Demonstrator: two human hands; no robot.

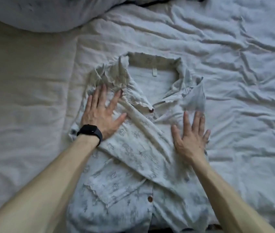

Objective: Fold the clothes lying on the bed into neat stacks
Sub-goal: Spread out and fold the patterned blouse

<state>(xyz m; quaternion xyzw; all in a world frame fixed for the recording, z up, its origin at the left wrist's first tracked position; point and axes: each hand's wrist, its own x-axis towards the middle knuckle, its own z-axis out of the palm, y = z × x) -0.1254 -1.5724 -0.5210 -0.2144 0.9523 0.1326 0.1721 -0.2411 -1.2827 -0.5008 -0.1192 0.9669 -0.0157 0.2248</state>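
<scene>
A rumpled pale bed sheet (234, 64) fills the view, with a bulky duvet (41, 12) heaped at the far left corner. On the sheet, directly in front of the person, lies a light, printed button-up shirt (133, 157), front side up, its collar (152, 61) pointing away and a sleeve (125, 165) folded diagonally across the chest. Two brown buttons show, one (150, 110) below the collar and one (150, 198) lower down. The left hand (102, 113), a black watch (90, 132) on its wrist, presses flat on the shirt's left shoulder, fingers straight and spread. The right hand (190, 137), slightly blurred, lies flat on the shirt's right side, its fingers likewise spread and holding nothing.
</scene>
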